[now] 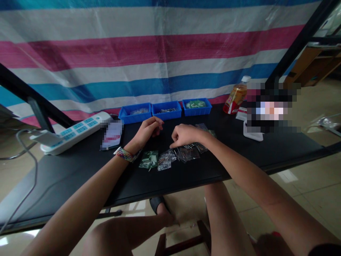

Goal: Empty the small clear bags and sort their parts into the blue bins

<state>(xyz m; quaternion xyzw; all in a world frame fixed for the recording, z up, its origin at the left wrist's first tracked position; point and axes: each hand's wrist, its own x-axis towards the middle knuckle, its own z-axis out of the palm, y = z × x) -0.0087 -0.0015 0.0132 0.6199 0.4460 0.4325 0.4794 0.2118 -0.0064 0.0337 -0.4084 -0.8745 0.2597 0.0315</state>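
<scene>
My left hand (149, 131) is over the black table just in front of the middle blue bin (166, 113), with its fingers curled inward. What lies inside those fingers, if anything, is hidden. My right hand (188, 135) bends down over the small clear bags, thumb and fingertips drawn together near the tabletop; I cannot make out anything between them. Beneath it is a clear bag of thin metal pieces (188, 154). To its left lie another clear bag (165, 160) and a bag with green and white pieces (149, 159).
Beside the middle bin stand a left bin of clear pieces (134, 113) and a right bin of green-and-white pieces (196, 107). A power strip (77, 132) and phone (112, 134) lie left. A drink bottle (235, 97) and white object (252, 132) are right. Striped sheeting (160, 53) hangs behind.
</scene>
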